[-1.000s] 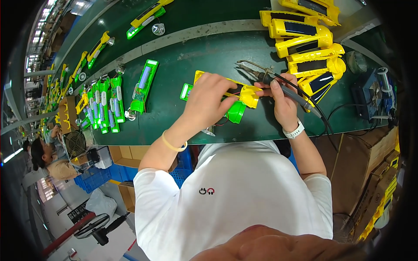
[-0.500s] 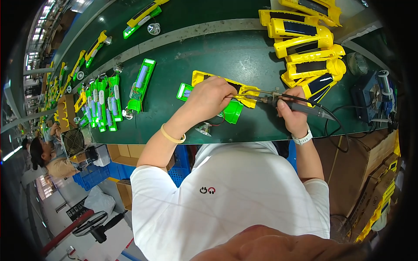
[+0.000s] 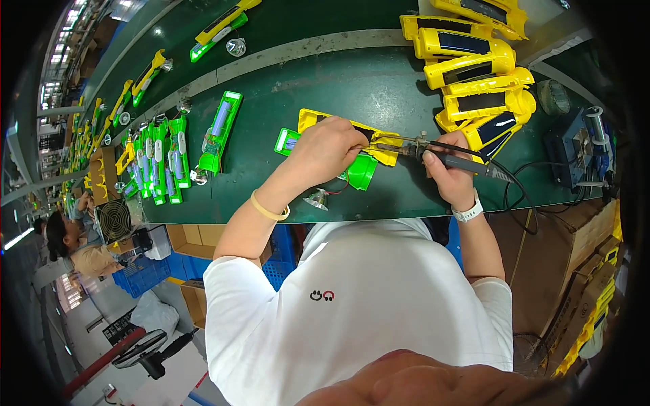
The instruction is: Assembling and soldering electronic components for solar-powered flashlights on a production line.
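Now | left hand [image 3: 327, 150] fingers curled, pressing yellow housing [image 3: 342, 132] | right hand [image 3: 448, 172] fingers grasping soldering iron [image 3: 452, 160]

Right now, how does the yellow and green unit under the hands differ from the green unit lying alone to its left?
The worked unit shows yellow and green parts; the lone unit looks green only. The worked unit is held by the left hand, with the soldering iron in the right hand at it; the lone unit is untouched. Both lie open on the green table.

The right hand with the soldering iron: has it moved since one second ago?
Yes. The right hand has drawn rightward, away from the yellow housing, soldering iron tip near it.
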The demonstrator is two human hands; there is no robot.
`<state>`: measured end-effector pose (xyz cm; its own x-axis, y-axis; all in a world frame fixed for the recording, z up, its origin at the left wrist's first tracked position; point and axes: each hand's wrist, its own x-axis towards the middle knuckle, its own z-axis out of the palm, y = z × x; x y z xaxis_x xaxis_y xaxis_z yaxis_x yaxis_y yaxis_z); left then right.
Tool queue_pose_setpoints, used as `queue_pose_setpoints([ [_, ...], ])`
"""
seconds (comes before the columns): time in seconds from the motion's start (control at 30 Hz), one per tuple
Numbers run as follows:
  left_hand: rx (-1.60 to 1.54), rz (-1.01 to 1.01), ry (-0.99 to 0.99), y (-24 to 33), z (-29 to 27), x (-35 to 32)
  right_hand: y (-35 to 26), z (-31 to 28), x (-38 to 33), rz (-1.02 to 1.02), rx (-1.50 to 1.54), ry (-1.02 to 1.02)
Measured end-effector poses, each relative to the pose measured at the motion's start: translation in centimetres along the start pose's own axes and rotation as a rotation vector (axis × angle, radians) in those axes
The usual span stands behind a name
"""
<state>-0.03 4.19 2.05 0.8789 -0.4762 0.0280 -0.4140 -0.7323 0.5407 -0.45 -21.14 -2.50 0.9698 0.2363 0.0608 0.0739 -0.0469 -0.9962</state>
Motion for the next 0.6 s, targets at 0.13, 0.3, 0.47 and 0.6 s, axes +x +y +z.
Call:
queue_pose_setpoints([
  [0.13, 0.002, -0.013, 0.004, 0.0, 0.0, -0.1, -0.8, -0.7, -0.2, -0.079, 0.068, 0.012],
  [0.3, -0.007, -0.011, 0.018, -0.1, 0.2, -0.2, -2.1, -1.1, -0.4, -0.111, 0.286, 0.098],
  [0.47, -0.009, -0.003, 0.032, -0.1, 0.2, -0.2, -2.8, 1.4, 0.5, -0.084, 0.356, 0.099],
  [0.6, -0.021, -0.007, 0.030, -0.1, 0.3, -0.2, -3.2, 3.8, 1.7, -0.002, 0.395, 0.131],
])
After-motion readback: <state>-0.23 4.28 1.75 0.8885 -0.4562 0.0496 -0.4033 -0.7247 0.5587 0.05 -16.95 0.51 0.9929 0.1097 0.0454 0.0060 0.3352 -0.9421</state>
